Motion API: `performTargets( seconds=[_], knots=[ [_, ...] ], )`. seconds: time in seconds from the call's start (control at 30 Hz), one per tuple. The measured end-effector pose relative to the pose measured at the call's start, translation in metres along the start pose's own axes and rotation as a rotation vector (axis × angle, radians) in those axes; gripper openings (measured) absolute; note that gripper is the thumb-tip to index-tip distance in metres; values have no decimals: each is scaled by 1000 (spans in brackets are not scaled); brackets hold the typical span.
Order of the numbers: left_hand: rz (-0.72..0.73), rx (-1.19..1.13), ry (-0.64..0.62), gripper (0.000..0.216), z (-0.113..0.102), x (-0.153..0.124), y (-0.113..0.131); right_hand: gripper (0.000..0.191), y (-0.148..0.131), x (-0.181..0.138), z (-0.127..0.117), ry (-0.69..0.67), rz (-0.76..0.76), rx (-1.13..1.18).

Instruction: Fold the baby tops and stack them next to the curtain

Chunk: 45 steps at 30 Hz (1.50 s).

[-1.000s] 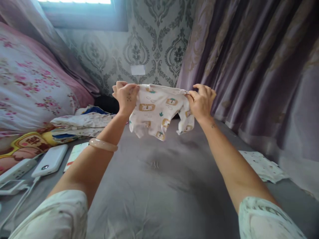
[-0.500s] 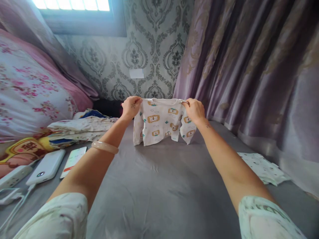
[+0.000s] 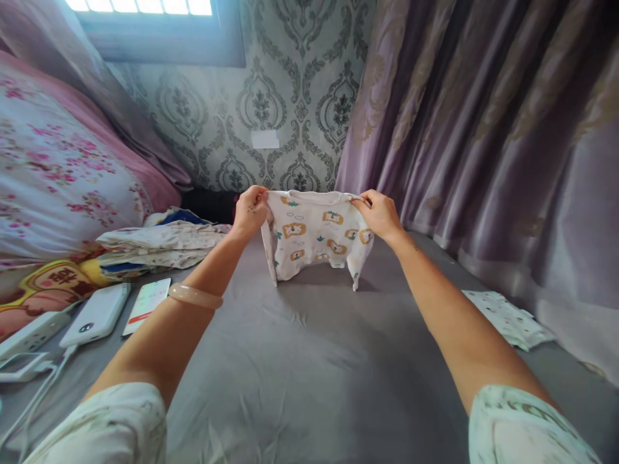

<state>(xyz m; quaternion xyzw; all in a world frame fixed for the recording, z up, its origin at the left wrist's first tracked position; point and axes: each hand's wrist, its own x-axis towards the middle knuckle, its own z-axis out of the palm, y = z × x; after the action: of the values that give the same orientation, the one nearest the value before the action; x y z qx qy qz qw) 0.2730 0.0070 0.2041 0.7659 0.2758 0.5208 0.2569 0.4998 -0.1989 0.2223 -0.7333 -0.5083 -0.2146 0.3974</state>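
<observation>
A small white long-sleeved shirt with brown lion-like patches and green leaves hangs upright between my hands, its neckline at the top. My left hand pinches the shoulder on the left, and a pale bangle circles that forearm. On the other side, my right hand grips the opposite shoulder between thumb and fingers. The sleeves dangle at both sides, and their ends come down to the grey bed sheet or just above it; I cannot tell which.
Folded clothes lie at the left, near a phone, a white power bank and a power strip with cables. A spotted white garment rests at the right beside the purple curtain. Floral bedding is piled at far left.
The shirt's sleeves and hem have swung: the right sleeve has folded inward and the left one shifted. My left hand has moved slightly to the left, still holding its shoulder.
</observation>
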Motion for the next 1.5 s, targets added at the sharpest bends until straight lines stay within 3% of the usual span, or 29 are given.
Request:
performTargets(
  seconds=[0.13,0.3,0.4,0.47,0.57,0.7,0.77,0.83,0.93,1.03,1.2,1.5],
  knots=[
    [55,-51,-62,19,-32,-11,10,53,-11,-13,-24,-122,22,102],
    [47,-62,-227,18,-86,-22,46,55,-31,-24,-61,-310,67,312],
    [-23,-80,-336,19,-106,-16,58,53,-38,-20,-75,-442,129,384],
    [-124,-30,-450,24,-107,-7,51,53,-33,-14,-74,-531,176,381],
    [-284,125,-666,30,-89,5,19,54,-16,-8,-51,-708,267,314],
    [-291,273,-870,32,-35,-3,-45,55,16,-17,6,-920,381,151],
    [-281,390,-897,26,-3,-19,-69,53,29,-29,36,-941,377,7],
    [-297,535,-844,20,25,-38,-85,48,40,-45,62,-947,332,-99],
    [-322,633,-778,24,54,-69,-96,39,49,-71,92,-851,284,-204],
    [-298,715,-694,33,64,-95,-104,31,56,-95,108,-762,238,-271],
    [4,803,-619,32,60,-117,-124,30,63,-120,118,-713,161,-316],
    [194,676,-585,35,58,-98,-157,38,84,-118,128,-682,7,-462]
  ],
)
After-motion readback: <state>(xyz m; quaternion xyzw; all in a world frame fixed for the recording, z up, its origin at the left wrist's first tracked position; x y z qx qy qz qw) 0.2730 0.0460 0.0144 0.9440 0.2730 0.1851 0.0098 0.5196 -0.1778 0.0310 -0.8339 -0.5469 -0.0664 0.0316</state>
